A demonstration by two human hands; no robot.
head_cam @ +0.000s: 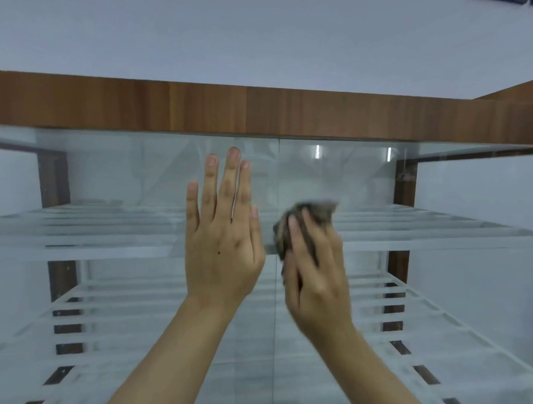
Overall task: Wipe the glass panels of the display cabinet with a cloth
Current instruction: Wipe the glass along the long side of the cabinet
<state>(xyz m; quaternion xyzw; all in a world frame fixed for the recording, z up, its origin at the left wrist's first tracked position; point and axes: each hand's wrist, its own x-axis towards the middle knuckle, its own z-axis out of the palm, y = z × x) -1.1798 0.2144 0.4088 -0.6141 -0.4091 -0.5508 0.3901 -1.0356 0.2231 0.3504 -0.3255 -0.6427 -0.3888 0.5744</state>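
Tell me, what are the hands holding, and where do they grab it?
The right hand holds a bunched dark cloth, fingers over its middle, the top sticking out. The left hand holds nothing; it is open and flat on the glass panel.

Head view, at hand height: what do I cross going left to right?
Left dark cabinet post → left hand, flat and open → seam between the glass panels → cloth bunched in the right hand → right dark cabinet post.
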